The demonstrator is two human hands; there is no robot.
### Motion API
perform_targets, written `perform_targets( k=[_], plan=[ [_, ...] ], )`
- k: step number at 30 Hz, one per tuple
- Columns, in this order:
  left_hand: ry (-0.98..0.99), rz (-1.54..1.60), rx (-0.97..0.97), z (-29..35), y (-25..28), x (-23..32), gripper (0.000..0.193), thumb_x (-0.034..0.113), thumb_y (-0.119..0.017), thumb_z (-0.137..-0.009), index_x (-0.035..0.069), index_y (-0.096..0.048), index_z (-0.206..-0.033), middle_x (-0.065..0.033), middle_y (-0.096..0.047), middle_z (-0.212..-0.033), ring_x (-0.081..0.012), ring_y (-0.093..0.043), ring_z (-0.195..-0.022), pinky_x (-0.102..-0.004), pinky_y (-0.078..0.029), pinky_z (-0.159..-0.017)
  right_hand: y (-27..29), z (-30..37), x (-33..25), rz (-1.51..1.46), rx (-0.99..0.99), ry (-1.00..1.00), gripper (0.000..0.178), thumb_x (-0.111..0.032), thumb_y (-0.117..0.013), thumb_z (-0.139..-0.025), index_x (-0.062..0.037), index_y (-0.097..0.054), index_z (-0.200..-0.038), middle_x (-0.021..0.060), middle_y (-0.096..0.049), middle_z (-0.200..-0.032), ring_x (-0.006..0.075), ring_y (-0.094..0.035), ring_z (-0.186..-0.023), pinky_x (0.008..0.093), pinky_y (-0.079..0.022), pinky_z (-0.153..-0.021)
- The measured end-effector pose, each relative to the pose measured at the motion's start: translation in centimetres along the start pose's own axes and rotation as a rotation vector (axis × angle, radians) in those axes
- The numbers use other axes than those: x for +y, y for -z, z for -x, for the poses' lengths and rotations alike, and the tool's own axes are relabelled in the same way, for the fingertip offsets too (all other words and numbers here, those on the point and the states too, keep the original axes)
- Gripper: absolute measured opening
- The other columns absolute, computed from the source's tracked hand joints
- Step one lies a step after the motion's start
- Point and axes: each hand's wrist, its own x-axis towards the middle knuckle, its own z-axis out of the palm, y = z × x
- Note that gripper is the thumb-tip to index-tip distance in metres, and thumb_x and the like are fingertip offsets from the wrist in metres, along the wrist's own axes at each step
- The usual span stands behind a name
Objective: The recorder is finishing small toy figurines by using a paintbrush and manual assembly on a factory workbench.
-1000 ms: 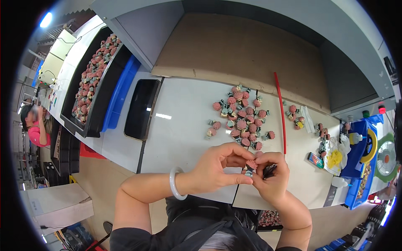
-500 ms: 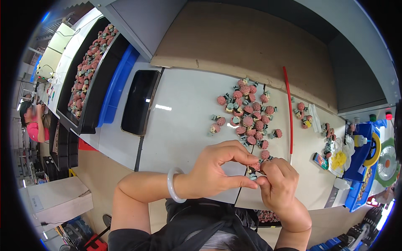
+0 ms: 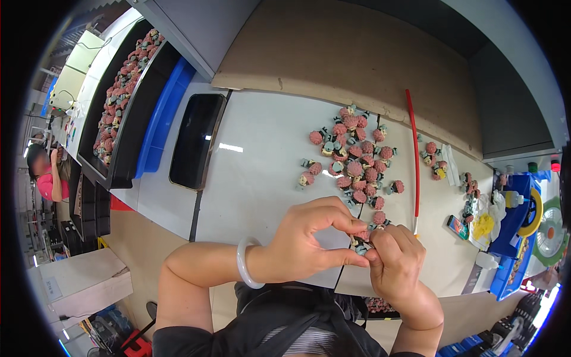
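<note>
Between the thumb and forefinger of my left hand [image 3: 309, 241] is a small painted figurine [image 3: 360, 244] with pink bumpy hair and a dark and grey-green body. My right hand [image 3: 395, 259] is closed in a pinch against the figurine's right side. Its curled fingers hide whatever they grip. Just beyond my fingertips, a loose pile of similar figurines [image 3: 354, 169] lies on the white table [image 3: 256, 160]. To the right of the pile rests a long thin red-handled brush [image 3: 413, 154].
A dark phone [image 3: 198, 143] lies at left, beside a blue tray [image 3: 163, 122] and a black tray [image 3: 122, 169] of figurines. At right are more figurines [image 3: 429, 156], a white bottle [image 3: 486, 260], a blue bin [image 3: 511, 220] and a green fan [image 3: 547, 229]. A grey-walled shelf [image 3: 351, 53] stands behind.
The view has shifted slightly. Both hands stay together at the figurine, with only a slight change in the fingers and in the figurine's tilt.
</note>
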Motion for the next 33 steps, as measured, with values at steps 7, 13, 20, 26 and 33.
perform_targets(
  k=[7,13,20,26,33],
  plan=[
    [-0.011,-0.013,0.013,0.06,-0.1,0.05,0.04,0.0,-0.081,-0.054,-0.001,-0.061,-0.089,-0.0113,-0.06,-0.083,-0.0167,-0.059,-0.078,-0.0274,-0.049,-0.072,0.03,0.16,-0.06,0.008,-0.029,0.007,0.023,-0.022,-0.065,-0.069,-0.0057,-0.052,-0.078,0.0059,-0.044,-0.062,0.0237,-0.046,-0.052,0.0334,-0.035,-0.044],
    [-0.022,-0.008,0.031,0.08,-0.21,0.11,0.041,0.001,-0.081,-0.054,-0.001,-0.061,-0.09,-0.0111,-0.06,-0.081,-0.017,-0.06,-0.077,-0.0273,-0.049,-0.071,-0.2,0.04,-0.1,-0.066,-0.02,-0.023,0.021,-0.018,-0.064,-0.071,-0.0051,-0.05,-0.079,0.0071,-0.046,-0.063,0.0257,-0.046,-0.053,0.0346,-0.036,-0.045],
    [-0.083,-0.107,0.029,-0.11,-0.02,0.4,0.04,0.002,-0.081,-0.055,-0.001,-0.062,-0.09,-0.0103,-0.061,-0.081,-0.017,-0.06,-0.077,-0.0276,-0.05,-0.071,-0.24,0.0,-0.11,-0.154,-0.037,-0.068,0.021,-0.019,-0.063,-0.074,-0.0046,-0.049,-0.079,0.0084,-0.048,-0.064,0.0272,-0.047,-0.055,0.0359,-0.037,-0.047],
    [0.004,0.026,0.047,0.07,-0.14,0.04,0.043,-0.001,-0.08,-0.055,0.0,-0.061,-0.093,-0.0114,-0.058,-0.088,-0.0168,-0.059,-0.081,-0.0281,-0.05,-0.075,0.09,0.2,0.54,-0.168,0.028,0.018,0.021,-0.013,-0.066,-0.07,-0.0045,-0.05,-0.08,0.0081,-0.051,-0.065,0.0272,-0.051,-0.055,0.0343,-0.041,-0.048],
    [0.013,0.028,0.005,0.12,0.02,0.16,0.043,-0.003,-0.079,-0.055,-0.001,-0.061,-0.093,-0.0112,-0.058,-0.088,-0.0166,-0.059,-0.081,-0.0281,-0.049,-0.077,-0.04,0.17,0.7,-0.157,-0.056,0.044,0.023,-0.016,-0.067,-0.068,-0.0046,-0.05,-0.079,0.0071,-0.05,-0.062,0.0247,-0.051,-0.05,0.0322,-0.04,-0.044]
  ],
)
